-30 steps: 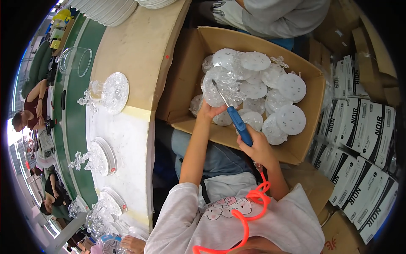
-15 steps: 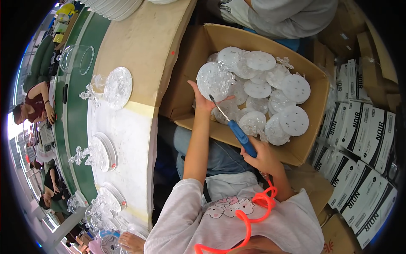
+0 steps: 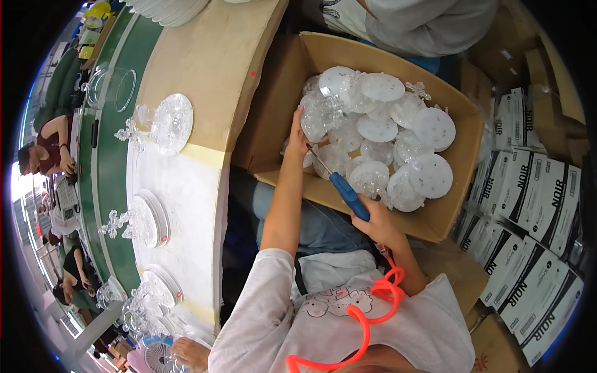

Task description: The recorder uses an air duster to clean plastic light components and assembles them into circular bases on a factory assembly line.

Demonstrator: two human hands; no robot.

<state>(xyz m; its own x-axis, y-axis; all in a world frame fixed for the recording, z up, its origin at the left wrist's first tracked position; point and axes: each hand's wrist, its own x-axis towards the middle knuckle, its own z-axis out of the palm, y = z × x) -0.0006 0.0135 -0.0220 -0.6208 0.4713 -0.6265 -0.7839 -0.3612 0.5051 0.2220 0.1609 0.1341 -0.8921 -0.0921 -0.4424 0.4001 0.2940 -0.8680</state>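
Note:
My left hand (image 3: 299, 135) grips a clear round disc with sprig-like plastic pieces (image 3: 316, 116) at its edge, fingers around the near left side. The disc is tilted over the left end of a cardboard box. My right hand (image 3: 379, 222) is closed round a blue-handled tool with a thin metal shaft (image 3: 349, 197). Its tip points up and left, close to my left hand; I cannot tell whether it touches. Similar clear discs (image 3: 431, 176) lie heaped in the cardboard box (image 3: 457, 214). An orange coiled cord (image 3: 367, 292) runs from my right wrist across my shirt.
A table (image 3: 186, 186) on the left bears several clear disc pieces (image 3: 173, 124). At its lower end is another person's hand (image 3: 190, 353). Printed cartons (image 3: 535, 248) are stacked on the right. A person in grey (image 3: 423, 25) sits beyond the box.
My left hand has moved slightly up, and its disc has turned from face-on to a steep tilt. The tool in my right hand has shifted slightly left and down.

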